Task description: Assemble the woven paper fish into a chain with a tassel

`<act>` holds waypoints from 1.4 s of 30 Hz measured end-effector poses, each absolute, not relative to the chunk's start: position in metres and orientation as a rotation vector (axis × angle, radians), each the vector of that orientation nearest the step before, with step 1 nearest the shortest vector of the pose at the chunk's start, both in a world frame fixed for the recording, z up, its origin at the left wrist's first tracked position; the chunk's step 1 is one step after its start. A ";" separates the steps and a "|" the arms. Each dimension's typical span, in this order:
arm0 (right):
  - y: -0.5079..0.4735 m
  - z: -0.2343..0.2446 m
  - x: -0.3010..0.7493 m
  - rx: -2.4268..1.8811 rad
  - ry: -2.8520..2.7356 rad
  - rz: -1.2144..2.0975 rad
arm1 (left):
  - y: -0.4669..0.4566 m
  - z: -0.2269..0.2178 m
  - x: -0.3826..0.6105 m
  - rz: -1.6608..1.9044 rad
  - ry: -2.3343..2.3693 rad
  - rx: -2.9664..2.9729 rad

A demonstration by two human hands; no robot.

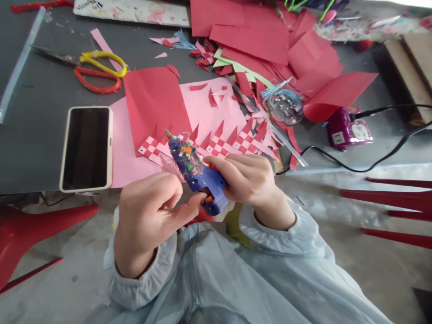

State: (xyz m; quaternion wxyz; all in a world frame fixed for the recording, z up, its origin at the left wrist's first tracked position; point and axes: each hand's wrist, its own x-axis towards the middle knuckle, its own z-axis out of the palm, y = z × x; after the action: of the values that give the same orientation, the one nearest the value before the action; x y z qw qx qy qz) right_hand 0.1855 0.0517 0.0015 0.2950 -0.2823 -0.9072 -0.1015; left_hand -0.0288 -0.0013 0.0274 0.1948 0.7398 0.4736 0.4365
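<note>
A blue hot glue gun (199, 173) is held above the table's front edge, its metal nozzle pointing up and left. Dried glue and coloured scraps crust its barrel. My right hand (248, 177) is closed round its handle. The thumb of my left hand (151, 211) presses on a dark and orange part, perhaps a switch, at the gun's rear; the other left fingers are curled, their tips hidden. Just behind the gun lie several red-and-pink woven paper fish (221, 146) in a row, on pink paper (216, 108) and a red sheet (155, 103).
To the left are a phone (87, 148), scissors (97, 72) with yellow and red handles, and a clear glue stick (22, 63). Red paper sheets (253, 42) and scraps heap at the back. A clear dish (285, 105) and a purple power adapter (349, 128) with black cord lie right. Red stools (30, 234) flank me.
</note>
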 end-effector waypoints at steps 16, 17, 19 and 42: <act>0.053 0.001 0.186 -0.691 -2.386 -0.323 | -0.002 0.028 -0.028 1.223 1.320 2.089; 0.053 0.001 0.186 -0.683 -2.388 -0.318 | -0.002 0.027 -0.028 1.221 1.315 2.087; 0.052 0.000 0.187 -0.664 -2.394 -0.308 | -0.001 0.027 -0.028 1.218 1.305 2.089; 0.052 -0.004 0.189 -0.646 -2.385 -0.201 | -0.001 0.027 -0.030 1.204 1.302 2.118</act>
State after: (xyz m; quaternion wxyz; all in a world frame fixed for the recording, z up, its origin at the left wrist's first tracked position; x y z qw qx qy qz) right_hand 0.1888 0.0516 -0.0042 0.3251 -0.2466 -0.9098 -0.0767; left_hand -0.0298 -0.0013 0.0271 0.1883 0.7531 0.4627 0.4282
